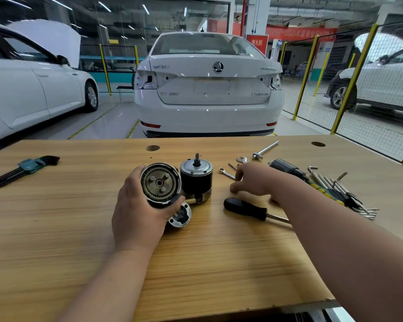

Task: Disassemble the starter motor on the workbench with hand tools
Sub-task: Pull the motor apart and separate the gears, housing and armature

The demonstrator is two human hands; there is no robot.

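Your left hand grips the geared housing, its open end facing you, just beside the upright motor body mid-bench. Your right hand is palm-down between a small wrench and the screwdriver.

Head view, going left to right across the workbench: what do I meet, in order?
Hex key set in a green holder → left hand gripping the gear housing → black motor body → right hand → bundle of hex keys.
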